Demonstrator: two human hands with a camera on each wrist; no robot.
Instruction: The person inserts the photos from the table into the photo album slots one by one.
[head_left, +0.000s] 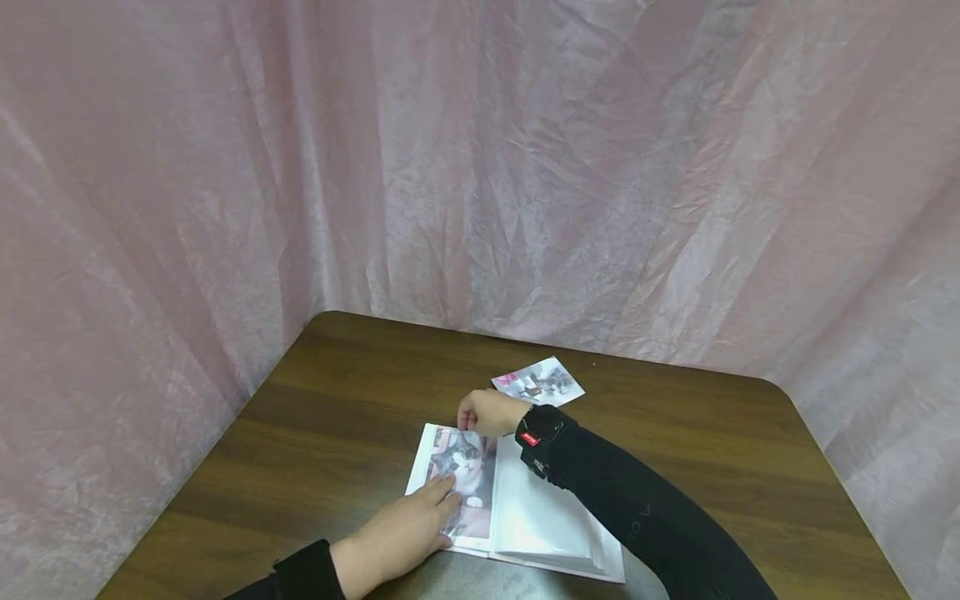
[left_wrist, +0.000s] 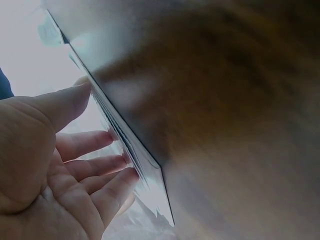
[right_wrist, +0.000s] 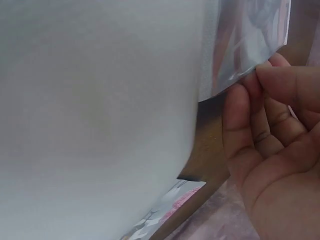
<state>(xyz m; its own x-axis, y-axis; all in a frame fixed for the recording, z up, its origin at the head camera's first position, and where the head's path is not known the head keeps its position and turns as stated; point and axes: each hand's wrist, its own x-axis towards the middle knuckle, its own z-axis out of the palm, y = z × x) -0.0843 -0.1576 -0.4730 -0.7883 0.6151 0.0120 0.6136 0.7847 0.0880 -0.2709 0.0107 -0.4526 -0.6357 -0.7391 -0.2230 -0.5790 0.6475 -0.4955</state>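
A white photo album (head_left: 543, 512) lies spread on the wooden table, turned slightly. Its left page shows a cat photo (head_left: 474, 471) under a clear sleeve; the right page is blank white. My left hand (head_left: 397, 533) rests on the lower left of the photo page, fingers extended over the picture and thumb near the bottom edge. At the top edge of that page my right hand (head_left: 491, 412) pinches with thumb and fingertips. In the right wrist view, the thumb (right_wrist: 285, 82) is right at the end of the glossy sleeve (right_wrist: 237, 55).
A loose photo (head_left: 542, 381) with a pink corner lies on the table (head_left: 337, 417) beyond the album, just behind my right hand. Pink curtains (head_left: 480, 167) hang around the table's far and side edges. My right forearm crosses over the album's right page.
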